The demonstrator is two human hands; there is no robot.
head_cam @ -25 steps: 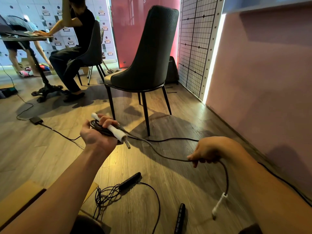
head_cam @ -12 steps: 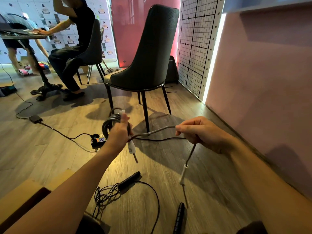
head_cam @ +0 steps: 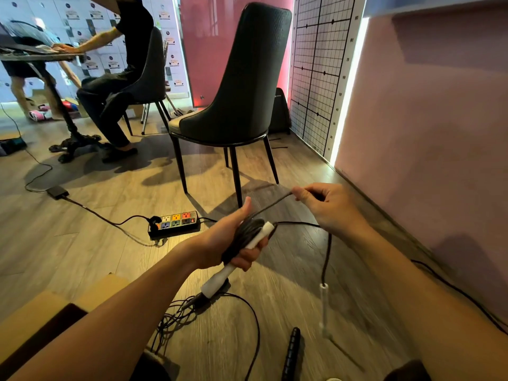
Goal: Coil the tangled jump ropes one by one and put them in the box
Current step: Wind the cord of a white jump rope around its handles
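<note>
Running under everything, floor (head_cam: 96, 257): wooden planks; all the other things stand or lie on it.
Wall (head_cam: 426, 133): pink, on the right side, with a bright strip of light at its far edge.
Chair (head_cam: 242, 78): dark, with a high back, beyond the two hands.
Person (head_cam: 132, 64): sits on another chair at a worktop (head_cam: 41, 55), far at the back left.
Box (head_cam: 27, 312): cardboard, open, in the lower left corner just beside the left forearm; its inside is dark and I cannot tell what is in it.
Left hand (head_cam: 228, 243): the grip is closed round the coil (head_cam: 243, 235) and the white handle (head_cam: 217, 281) together, with the thumb pointing up.
Right hand (head_cam: 330, 207): the grip pinches the rope (head_cam: 272, 204) between thumb and finger, a little higher than the left hand and to its right.
Rope: dark; it goes tight from the coil up to the right fingers, then falls below the right hand.
Second rope (head_cam: 170, 320): a black tangle on the floor under the left hand, near the box; one black handle (head_cam: 292, 350) lies apart, nearer to the right arm.
Strip (head_cam: 174, 222): power sockets in several colours, on the floor beyond the left wrist.
Coil: several dark loops, pressed along the white handle.
Hanging handle (head_cam: 324, 303): white, blurred, at the free end of the rope, above the floor.
</note>
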